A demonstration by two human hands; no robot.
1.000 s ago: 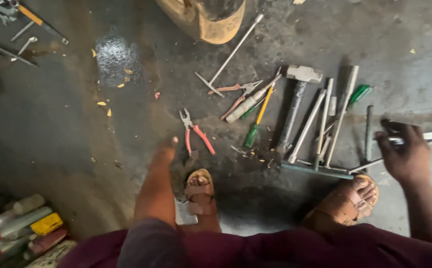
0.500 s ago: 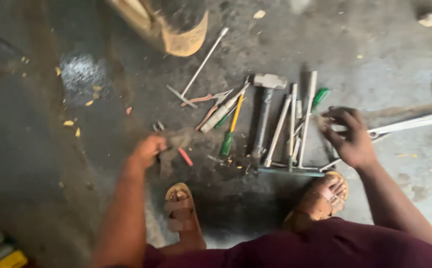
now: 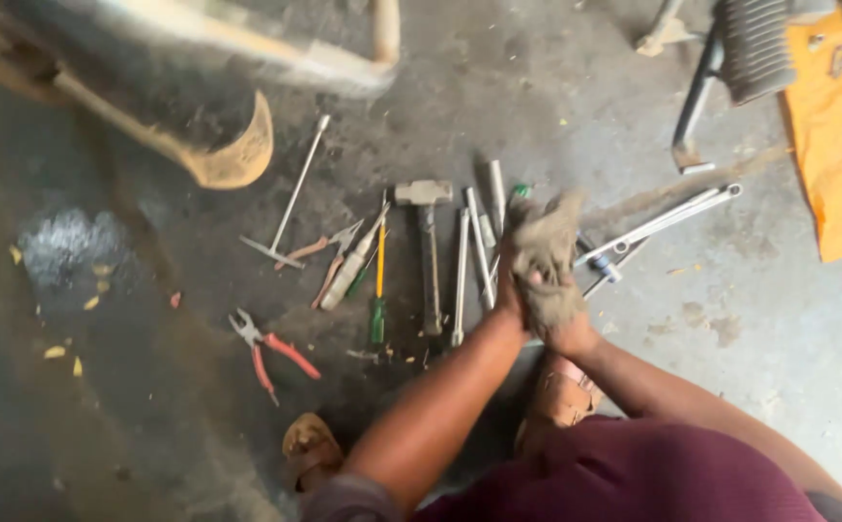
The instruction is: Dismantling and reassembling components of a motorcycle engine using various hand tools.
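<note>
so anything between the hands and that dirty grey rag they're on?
Nothing visible. Both hands, left hand and right hand, are already closed around the crumpled grey-brown rag, held above the row of tools. The steel hammer and the long metal rods lie on the concrete floor beneath, apart from the rag.

- Both hands, left hand [image 3: 516,280] and right hand [image 3: 561,324], clutched a dirty rag [image 3: 547,256] just right of the hammer [image 3: 427,246].
- Red-handled pliers [image 3: 271,353] lay left of the hammer.
</note>
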